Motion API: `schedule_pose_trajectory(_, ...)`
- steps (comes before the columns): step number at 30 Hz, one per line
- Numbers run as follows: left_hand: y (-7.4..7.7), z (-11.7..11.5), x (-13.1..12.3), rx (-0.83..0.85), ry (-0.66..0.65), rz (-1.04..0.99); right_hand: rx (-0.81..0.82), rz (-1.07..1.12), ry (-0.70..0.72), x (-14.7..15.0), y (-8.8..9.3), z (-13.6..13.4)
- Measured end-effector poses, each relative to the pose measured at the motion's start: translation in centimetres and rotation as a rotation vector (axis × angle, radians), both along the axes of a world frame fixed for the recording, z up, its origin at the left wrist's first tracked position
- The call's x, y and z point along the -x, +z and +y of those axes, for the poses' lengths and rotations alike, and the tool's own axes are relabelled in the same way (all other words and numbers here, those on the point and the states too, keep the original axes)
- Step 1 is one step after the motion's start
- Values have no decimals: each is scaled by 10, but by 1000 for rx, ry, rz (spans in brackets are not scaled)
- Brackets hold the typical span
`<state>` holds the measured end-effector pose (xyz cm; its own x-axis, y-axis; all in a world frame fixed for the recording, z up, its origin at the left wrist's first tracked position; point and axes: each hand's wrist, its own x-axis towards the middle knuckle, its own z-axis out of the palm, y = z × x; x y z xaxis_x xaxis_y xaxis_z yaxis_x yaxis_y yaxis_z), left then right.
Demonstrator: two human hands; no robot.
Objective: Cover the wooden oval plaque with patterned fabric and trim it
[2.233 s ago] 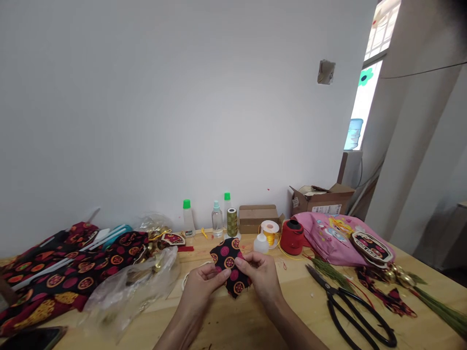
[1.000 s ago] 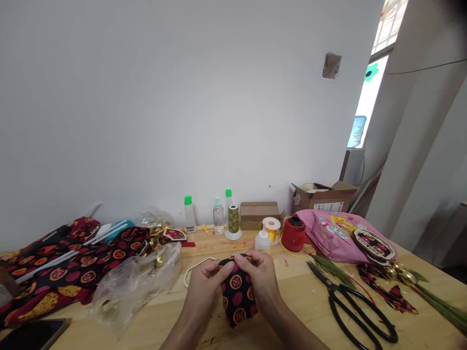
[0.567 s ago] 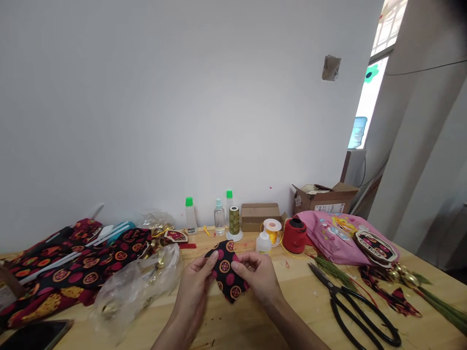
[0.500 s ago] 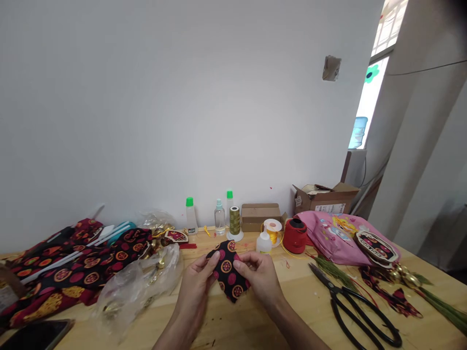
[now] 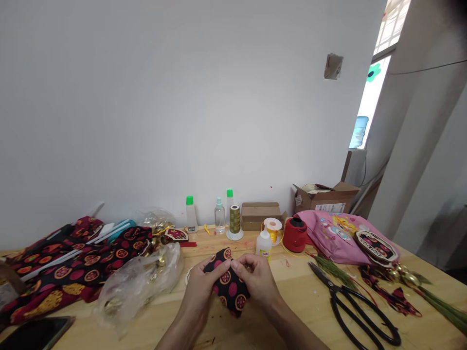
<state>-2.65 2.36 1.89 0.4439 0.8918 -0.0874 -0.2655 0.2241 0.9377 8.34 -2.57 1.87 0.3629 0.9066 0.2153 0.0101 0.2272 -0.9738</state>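
Between my two hands is a small piece of black fabric (image 5: 233,290) printed with orange and magenta rounds, held above the wooden table. My left hand (image 5: 202,287) grips its left side, thumb on top near the upper middle. On the other side my right hand (image 5: 257,282) pinches the cloth, its thumb tip close to the left thumb. Both hands' remaining fingers are partly hidden behind the fabric. A pale rounded edge (image 5: 188,276) shows just left of my left hand; what it belongs to is hidden. Beyond the right hand stands a white squeeze bottle (image 5: 263,244).
Black scissors (image 5: 341,290) lie on the right, near a pink bag (image 5: 328,236). Red thread (image 5: 295,236), yellow cord (image 5: 273,231) and an olive spool (image 5: 234,219) stand behind the hands. Patterned cloth (image 5: 83,262), a plastic bag (image 5: 134,287) and a phone (image 5: 38,334) lie left.
The fabric has moved slightly down and been turned or folded, and my thumbs have come closer together at its upper part. More of the white bottle and a pale edge now show.
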Motion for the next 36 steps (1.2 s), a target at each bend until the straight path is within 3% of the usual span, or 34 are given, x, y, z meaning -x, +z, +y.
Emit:
schedule_pose_trajectory(7, 3, 1, 4, 16, -72, -15, 12, -98, 9, -1, 1, -4)
schedule_pose_trajectory(15, 0, -2, -1, -37, 9, -10, 36, -111, -24, 2, -1, -1)
schedule_pose_trajectory(30, 5, 5, 7, -14, 33, 4, 61, 24, 343, -14, -3, -2)
schedule_pose_trajectory(36, 3, 6, 4, -28, 91, 3, 30, -7, 187, -6, -9, 2)
